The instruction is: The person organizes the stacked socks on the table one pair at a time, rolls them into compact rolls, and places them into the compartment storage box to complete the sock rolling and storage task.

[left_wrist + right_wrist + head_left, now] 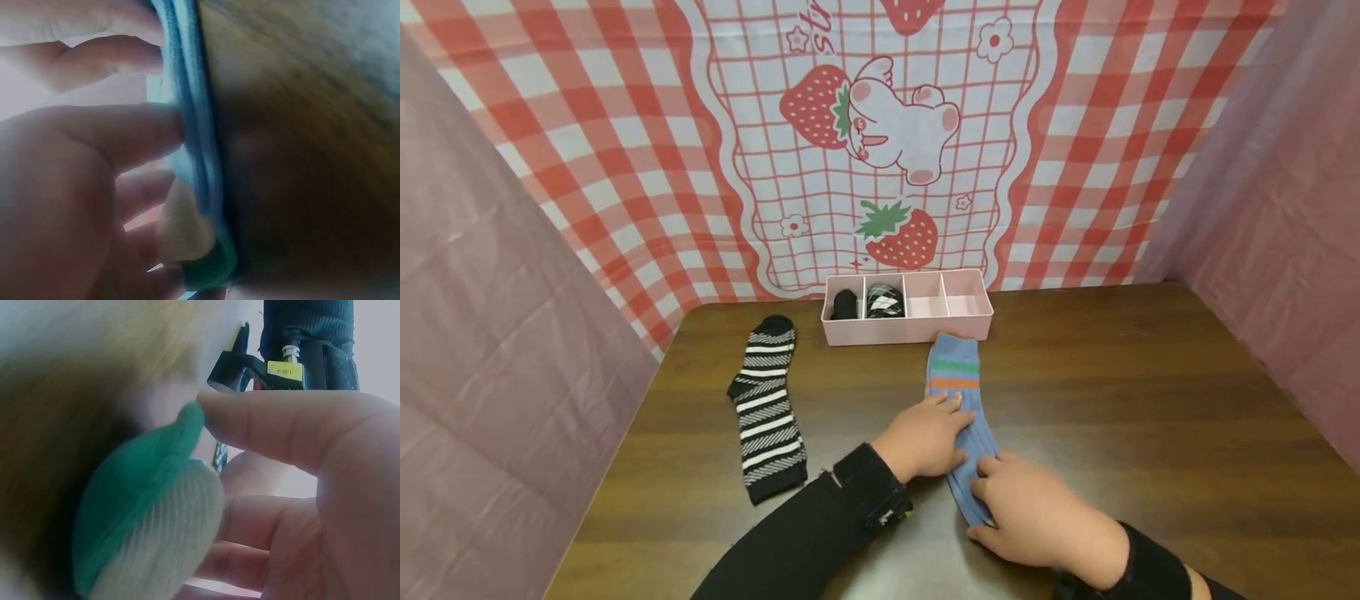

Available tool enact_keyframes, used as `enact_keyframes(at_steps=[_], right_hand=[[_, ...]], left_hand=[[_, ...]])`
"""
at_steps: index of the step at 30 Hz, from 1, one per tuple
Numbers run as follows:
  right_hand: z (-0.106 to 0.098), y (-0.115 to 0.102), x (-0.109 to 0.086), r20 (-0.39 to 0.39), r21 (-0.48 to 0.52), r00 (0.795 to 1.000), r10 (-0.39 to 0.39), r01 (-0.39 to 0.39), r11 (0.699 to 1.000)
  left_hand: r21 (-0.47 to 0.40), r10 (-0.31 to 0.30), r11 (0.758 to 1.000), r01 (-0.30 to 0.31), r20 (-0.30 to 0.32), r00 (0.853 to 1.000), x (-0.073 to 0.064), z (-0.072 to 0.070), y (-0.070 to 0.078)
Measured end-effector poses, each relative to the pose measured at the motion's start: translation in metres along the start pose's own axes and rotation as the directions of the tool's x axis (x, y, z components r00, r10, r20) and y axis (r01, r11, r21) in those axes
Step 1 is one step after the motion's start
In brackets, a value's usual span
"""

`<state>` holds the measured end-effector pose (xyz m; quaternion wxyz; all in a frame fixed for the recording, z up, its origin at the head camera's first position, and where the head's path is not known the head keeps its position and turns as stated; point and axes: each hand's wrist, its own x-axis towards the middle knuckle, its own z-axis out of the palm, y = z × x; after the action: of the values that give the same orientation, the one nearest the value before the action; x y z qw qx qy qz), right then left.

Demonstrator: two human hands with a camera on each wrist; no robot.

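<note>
The blue sock [977, 437] lay on the table [1135, 400], its middle partly hidden under the left hand [925, 437], whose fingers rested extended over it. The right hand [1037, 512] gripped its near end, thumb against green fabric, fingertips lost behind a cream part. Whether its far end touched the box [880, 333] was unclear. A striped sock [769, 408] lay left; the box's walls cut off two bundles [885, 302].

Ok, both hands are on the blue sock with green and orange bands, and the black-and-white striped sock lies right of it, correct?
Wrong side: the black-and-white sock lies left of the blue sock, as the head view shows.
</note>
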<state>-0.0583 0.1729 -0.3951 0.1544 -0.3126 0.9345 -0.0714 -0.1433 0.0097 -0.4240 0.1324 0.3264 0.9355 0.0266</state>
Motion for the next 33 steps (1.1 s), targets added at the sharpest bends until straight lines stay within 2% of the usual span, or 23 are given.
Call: enact_keyframes(at_steps=[11,21,28,33], right_hand=[[-0.001,-0.014,0.01,0.066,0.013,0.997,-0.031,0.03,0.999],[0.0,-0.03,0.024,0.033,0.004,0.993,-0.112,0.112,0.994],[0.003,-0.04,0.034,0.044,-0.005,0.981,-0.187,0.187,0.982],[0.007,-0.042,0.031,0.056,-0.052,0.974,-0.218,0.221,0.974]], left_hand=[[-0.084,-0.003,0.996,0.002,-0.008,1.0,-0.016,0.004,-0.013],[-0.169,-0.015,0.986,0.006,-0.052,0.999,-0.039,0.005,-0.037],[-0.224,-0.031,0.974,0.016,-0.065,0.997,-0.058,0.006,-0.056],[-0.237,-0.024,0.972,0.009,-0.06,0.998,-0.063,0.009,-0.063]])
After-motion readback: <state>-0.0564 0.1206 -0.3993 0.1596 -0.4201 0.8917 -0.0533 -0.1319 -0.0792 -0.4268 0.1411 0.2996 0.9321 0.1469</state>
